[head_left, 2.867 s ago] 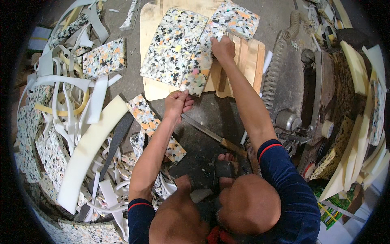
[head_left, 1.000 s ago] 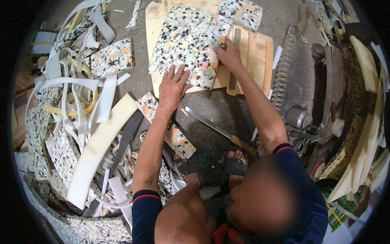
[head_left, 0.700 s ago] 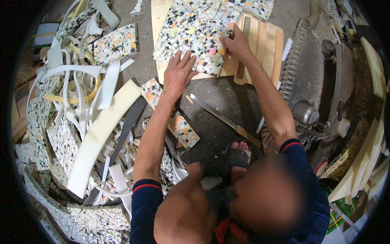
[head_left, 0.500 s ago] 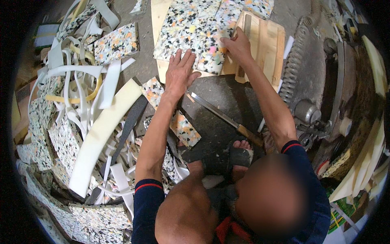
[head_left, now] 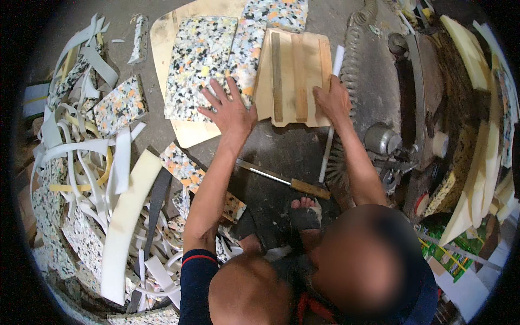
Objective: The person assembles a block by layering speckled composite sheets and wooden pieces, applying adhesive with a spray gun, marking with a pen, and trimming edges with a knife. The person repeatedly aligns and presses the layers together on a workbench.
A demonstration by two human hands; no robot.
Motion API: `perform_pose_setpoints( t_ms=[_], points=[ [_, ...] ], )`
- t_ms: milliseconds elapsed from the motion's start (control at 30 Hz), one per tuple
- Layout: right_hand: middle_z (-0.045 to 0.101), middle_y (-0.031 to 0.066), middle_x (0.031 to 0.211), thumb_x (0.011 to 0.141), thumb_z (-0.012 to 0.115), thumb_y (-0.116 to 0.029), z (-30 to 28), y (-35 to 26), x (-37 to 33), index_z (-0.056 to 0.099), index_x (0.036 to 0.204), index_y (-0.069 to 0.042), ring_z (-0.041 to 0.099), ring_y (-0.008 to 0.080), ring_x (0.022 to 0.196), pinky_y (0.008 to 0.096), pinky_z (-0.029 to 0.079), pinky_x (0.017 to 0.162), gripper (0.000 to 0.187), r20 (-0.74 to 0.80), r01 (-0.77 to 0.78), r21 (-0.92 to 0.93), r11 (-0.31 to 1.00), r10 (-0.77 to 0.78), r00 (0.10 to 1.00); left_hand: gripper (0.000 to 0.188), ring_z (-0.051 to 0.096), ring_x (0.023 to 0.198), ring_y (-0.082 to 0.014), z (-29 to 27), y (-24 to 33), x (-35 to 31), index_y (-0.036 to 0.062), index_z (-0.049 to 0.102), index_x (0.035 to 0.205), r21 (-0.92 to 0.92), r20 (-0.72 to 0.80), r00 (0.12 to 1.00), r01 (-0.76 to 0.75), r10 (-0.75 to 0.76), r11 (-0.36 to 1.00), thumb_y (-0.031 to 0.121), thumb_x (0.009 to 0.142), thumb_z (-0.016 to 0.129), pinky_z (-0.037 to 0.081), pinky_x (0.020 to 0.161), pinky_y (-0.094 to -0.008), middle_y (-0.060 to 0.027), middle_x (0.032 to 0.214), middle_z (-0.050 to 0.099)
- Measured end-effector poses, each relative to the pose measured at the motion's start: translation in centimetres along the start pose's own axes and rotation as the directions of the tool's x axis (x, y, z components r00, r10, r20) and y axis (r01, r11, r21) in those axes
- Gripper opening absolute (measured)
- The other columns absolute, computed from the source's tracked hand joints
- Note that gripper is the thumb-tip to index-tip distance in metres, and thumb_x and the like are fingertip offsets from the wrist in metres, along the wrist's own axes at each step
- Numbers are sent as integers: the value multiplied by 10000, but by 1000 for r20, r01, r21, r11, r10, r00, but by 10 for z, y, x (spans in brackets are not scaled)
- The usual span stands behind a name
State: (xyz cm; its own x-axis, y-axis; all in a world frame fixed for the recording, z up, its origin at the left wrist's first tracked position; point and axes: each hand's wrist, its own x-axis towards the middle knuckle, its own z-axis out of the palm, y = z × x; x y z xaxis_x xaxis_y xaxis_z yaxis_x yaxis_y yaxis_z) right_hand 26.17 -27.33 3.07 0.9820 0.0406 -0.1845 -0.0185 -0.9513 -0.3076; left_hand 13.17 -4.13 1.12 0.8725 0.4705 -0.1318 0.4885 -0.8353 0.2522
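My left hand (head_left: 233,111) lies spread on the lower right part of a multicoloured speckled foam sheet (head_left: 197,65). That sheet rests on a pale wooden panel (head_left: 162,35), which shows past its left and lower edges. Narrower speckled foam (head_left: 246,51) adjoins it on the right. At the right edge of a slatted wooden board (head_left: 319,59), my right hand (head_left: 335,103) is closed on the rim, thumb on top. The board's left edge meets the foam. Below both hands a long knife (head_left: 309,188) with a wooden handle lies on the floor.
Foam strips and offcuts (head_left: 92,179) are heaped at the left, beside a long cream foam strip (head_left: 127,233). A coiled spring hose (head_left: 349,70) and a machine with a metal cup (head_left: 382,139) stand at the right. A white rod (head_left: 326,154) lies near the board.
My right hand has gone from the foam's edge to the board's right rim. My left hand's fingers have spread on the foam. The whole view has shifted.
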Motion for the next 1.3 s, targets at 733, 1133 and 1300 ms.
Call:
perform_pose_setpoints(
  t_ms=[733, 1133, 1300],
  points=[
    [659, 211, 1025, 837, 780, -388, -24, 55, -173, 617, 1177, -14, 702, 403, 924, 524, 582, 728, 531, 682, 445, -151, 883, -233, 693, 895, 408, 1348, -457, -18, -54, 56, -23, 408, 1484, -211, -193, 938, -325, 287, 922, 380, 801, 825, 328, 1071, -633, -269, 1499, 415],
    [623, 200, 1019, 805, 767, -221, -2, 108, -226, 550, 1112, -31, 646, 408, 965, 517, 540, 754, 422, 672, 518, -5, 855, -381, 635, 885, 542, 1130, -404, -37, -40, 74, -36, 474, 1411, -283, -118, 985, -157, 128, 946, 365, 714, 843, 465, 935, -501, -233, 1213, 535],
    [608, 225, 1029, 798, 725, -156, -10, 118, -231, 525, 1113, 2, 626, 436, 982, 532, 516, 767, 405, 673, 437, 68, 897, -365, 644, 859, 577, 1140, -431, -66, -68, 52, -56, 475, 1398, -268, -34, 989, -149, 146, 952, 364, 736, 827, 483, 994, -475, -270, 1237, 576]
  ],
)
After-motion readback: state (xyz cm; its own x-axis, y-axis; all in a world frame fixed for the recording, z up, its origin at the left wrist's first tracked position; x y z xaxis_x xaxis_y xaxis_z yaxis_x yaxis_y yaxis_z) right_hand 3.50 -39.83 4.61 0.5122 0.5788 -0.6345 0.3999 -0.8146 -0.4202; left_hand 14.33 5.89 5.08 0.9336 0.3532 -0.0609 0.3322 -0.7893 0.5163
